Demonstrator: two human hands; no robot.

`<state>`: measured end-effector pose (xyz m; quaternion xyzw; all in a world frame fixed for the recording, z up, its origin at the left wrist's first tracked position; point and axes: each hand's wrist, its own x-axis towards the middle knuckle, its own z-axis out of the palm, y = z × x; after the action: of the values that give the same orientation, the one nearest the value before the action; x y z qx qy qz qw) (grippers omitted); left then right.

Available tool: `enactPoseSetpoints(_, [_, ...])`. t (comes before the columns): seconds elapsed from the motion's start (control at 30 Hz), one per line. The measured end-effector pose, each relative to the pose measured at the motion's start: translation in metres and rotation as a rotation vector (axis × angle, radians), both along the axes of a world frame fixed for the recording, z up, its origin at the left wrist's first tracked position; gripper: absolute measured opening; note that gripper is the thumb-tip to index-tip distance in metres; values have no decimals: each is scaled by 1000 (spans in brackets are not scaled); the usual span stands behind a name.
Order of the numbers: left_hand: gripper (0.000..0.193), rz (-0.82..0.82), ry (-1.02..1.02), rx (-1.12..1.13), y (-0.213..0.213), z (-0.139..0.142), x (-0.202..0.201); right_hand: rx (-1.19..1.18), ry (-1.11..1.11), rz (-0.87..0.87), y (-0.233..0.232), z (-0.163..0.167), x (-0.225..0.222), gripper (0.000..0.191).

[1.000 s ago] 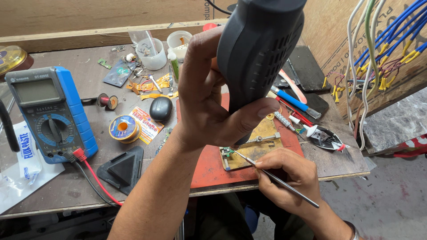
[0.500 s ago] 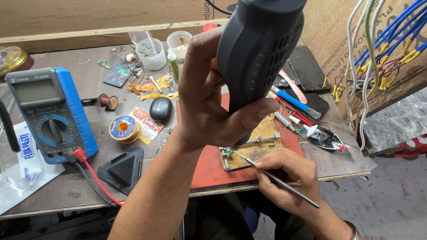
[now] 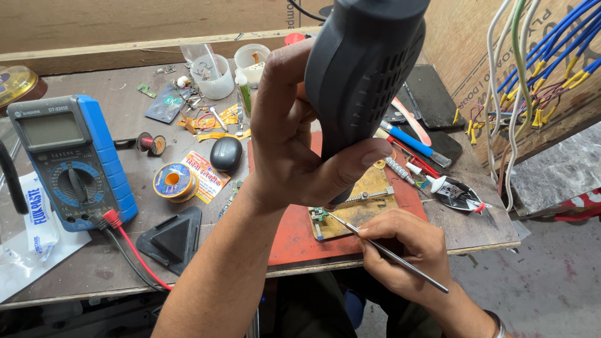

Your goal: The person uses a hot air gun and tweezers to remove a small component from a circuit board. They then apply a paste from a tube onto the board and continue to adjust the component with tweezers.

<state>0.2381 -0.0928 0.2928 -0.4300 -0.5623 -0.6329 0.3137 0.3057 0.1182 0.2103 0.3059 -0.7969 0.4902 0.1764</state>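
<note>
Nearest the camera, the right hand (image 3: 407, 247) pinches slim metal tweezers (image 3: 388, 253) like a pen, its grip closed on the shaft; their long axis runs from 4 o'clock up to 10 o'clock, the tip resting on a small circuit board (image 3: 320, 216) clamped in a brass-coloured holder (image 3: 363, 203) on the red mat (image 3: 300, 241). The low, slanted hold probably keeps the tip steady on the part. Above it, the left hand (image 3: 294, 147) wraps a dark grey hot-air gun (image 3: 366, 69), grip closed around the body, held nearly upright with the nozzle end pointing down at the board, likely to aim heat squarely. At 9 o'clock on the bench (image 3: 113, 269) lies a blue multimeter (image 3: 69, 159); a solder spool (image 3: 172, 181) sits between them.
</note>
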Motion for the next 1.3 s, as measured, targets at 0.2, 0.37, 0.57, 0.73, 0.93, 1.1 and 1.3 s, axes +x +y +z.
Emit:
enactPoseSetpoints(0.2, [70, 20, 8, -10, 0, -2, -1, -6, -1, 4, 1, 0, 0, 19])
enactPoseSetpoints(0.37, [69, 12, 10, -4, 1, -2, -1, -22, -9, 8, 1, -1, 0, 19])
enactPoseSetpoints(0.57, [70, 37, 10, -19, -1, 0, -2, -25, -2, 6, 0, -1, -1, 19])
enactPoseSetpoints(0.73, [69, 31, 24, -15, -2, -1, -3, -26, 4, -17, -1, 0, 0, 17])
enactPoseSetpoints(0.93, [73, 91, 70, -12, -3, -5, -6, -21, -11, -37, -3, 1, 0, 16])
enactPoseSetpoints(1.1, [76, 117, 70, 36, -3, -9, -10, -9, -15, -42, -2, 2, 0, 17])
enactPoseSetpoints(1.3, [77, 113, 77, 38, -1, -11, -9, -1, -37, -62, -2, 2, 1, 17])
